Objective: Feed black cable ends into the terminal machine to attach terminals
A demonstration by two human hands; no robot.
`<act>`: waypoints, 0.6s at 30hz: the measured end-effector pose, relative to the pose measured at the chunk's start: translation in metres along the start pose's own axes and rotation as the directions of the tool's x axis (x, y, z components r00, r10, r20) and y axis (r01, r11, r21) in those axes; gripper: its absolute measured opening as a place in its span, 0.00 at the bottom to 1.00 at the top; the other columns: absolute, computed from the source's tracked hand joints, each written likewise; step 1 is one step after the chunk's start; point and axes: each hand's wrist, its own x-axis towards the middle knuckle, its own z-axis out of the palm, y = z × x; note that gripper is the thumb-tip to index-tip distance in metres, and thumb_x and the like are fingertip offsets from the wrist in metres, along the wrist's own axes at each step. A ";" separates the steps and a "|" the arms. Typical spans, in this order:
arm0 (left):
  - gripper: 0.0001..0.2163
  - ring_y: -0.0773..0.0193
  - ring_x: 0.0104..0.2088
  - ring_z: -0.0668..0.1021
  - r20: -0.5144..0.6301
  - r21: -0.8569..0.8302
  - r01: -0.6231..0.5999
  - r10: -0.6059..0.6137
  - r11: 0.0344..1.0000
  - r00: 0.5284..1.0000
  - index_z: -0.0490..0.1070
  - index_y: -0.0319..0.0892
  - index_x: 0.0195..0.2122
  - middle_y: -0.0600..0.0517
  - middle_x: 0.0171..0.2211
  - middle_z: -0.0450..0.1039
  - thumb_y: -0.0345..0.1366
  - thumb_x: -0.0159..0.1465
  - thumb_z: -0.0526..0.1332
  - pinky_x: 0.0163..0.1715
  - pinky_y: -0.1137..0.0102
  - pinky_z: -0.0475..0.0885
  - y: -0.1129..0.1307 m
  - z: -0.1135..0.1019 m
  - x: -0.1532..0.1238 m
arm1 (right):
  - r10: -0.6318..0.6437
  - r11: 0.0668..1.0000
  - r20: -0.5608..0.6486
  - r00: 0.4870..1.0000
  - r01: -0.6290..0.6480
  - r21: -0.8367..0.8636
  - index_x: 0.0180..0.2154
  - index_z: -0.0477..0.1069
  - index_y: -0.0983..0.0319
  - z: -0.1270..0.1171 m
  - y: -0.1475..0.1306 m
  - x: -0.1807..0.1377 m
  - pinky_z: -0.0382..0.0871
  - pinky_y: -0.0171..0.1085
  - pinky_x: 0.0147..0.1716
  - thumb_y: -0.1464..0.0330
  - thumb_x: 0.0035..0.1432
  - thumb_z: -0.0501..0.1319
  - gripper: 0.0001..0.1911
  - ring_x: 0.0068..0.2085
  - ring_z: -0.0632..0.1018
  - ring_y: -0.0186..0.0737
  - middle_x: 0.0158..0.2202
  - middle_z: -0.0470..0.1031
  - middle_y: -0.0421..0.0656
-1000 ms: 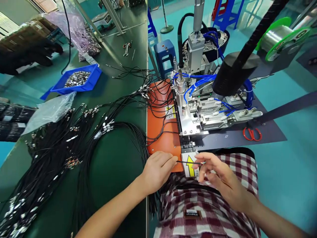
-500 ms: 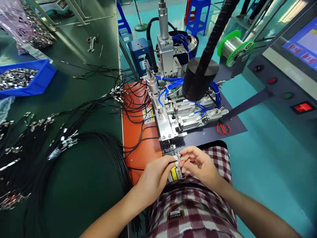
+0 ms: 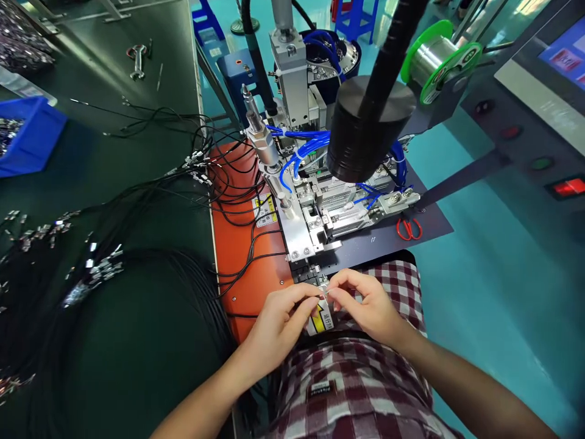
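At the front end of the machine, my left hand (image 3: pixel 284 318) is closed in a pinch on the end of a black cable (image 3: pixel 242 316), which runs in from the left across the orange plate (image 3: pixel 256 270). Thin pale wires come out between its fingertips. My right hand (image 3: pixel 372 308) faces it, thumb and forefinger pinched at the tips of these wires; the exact contact is too small to make out. Beneath both hands lies a white label with a yellow arrow (image 3: pixel 319 321). Just beyond them is the metal machine (image 3: pixel 299 235) with blue air hoses.
Bundled black cables with metal ends (image 3: pixel 103 268) cover much of the dark table (image 3: pixel 150 341) at left. A blue bin (image 3: pixel 39 137) of metal parts and wrenches (image 3: pixel 138 61) lie farther back. Red-handled scissors (image 3: pixel 409 229), a black lamp (image 3: pixel 370 131) and a wire spool (image 3: pixel 434 61) are at right.
The view has shifted, so the table items sit farther left. My right hand's fingers have drawn together into a tighter pinch, close to the left fingertips. The left hand keeps its hold on the cable.
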 end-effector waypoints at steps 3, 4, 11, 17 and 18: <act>0.08 0.70 0.21 0.73 -0.015 -0.211 0.114 -0.120 0.971 0.993 0.73 0.40 0.33 0.53 0.24 0.72 0.38 0.64 0.58 0.21 0.76 0.69 -0.004 0.003 0.001 | 0.047 0.993 -0.007 0.999 -0.046 0.105 0.36 0.69 0.61 -0.001 0.002 -0.001 0.68 0.33 0.29 0.65 0.63 0.56 0.07 0.26 0.73 0.32 0.29 0.73 0.39; 0.07 0.69 0.21 0.73 -0.030 -0.258 0.131 -0.144 0.957 0.989 0.73 0.40 0.33 0.53 0.24 0.72 0.38 0.62 0.60 0.20 0.76 0.69 -0.005 0.004 0.002 | 0.061 0.990 0.000 0.998 -0.061 0.126 0.36 0.69 0.61 0.000 0.003 -0.002 0.68 0.33 0.28 0.65 0.63 0.55 0.08 0.26 0.73 0.32 0.28 0.72 0.39; 0.05 0.69 0.21 0.75 -0.159 -0.344 0.079 -0.141 0.936 0.977 0.73 0.39 0.28 0.53 0.25 0.70 0.35 0.57 0.66 0.21 0.74 0.72 -0.012 0.015 0.002 | 0.023 0.999 -0.098 0.995 -0.025 -0.025 0.31 0.71 0.61 0.015 0.005 -0.009 0.62 0.31 0.23 0.68 0.58 0.61 0.04 0.25 0.70 0.31 0.26 0.71 0.38; 0.07 0.69 0.20 0.75 -0.218 -0.420 0.056 -0.161 0.906 0.963 0.70 0.39 0.28 0.55 0.25 0.68 0.36 0.57 0.66 0.20 0.74 0.71 -0.018 0.023 0.001 | 0.112 0.993 -0.101 0.989 -0.109 0.033 0.28 0.67 0.62 0.020 0.002 -0.008 0.61 0.30 0.22 0.68 0.57 0.61 0.07 0.23 0.68 0.30 0.22 0.67 0.36; 0.07 0.70 0.19 0.74 -0.189 -0.443 0.076 -0.176 0.893 0.966 0.70 0.39 0.31 0.56 0.23 0.68 0.36 0.58 0.65 0.19 0.75 0.71 -0.018 0.023 0.001 | 0.137 0.988 -0.080 0.987 -0.130 0.081 0.28 0.67 0.62 0.020 0.002 -0.007 0.61 0.30 0.21 0.67 0.57 0.61 0.07 0.22 0.68 0.30 0.22 0.67 0.35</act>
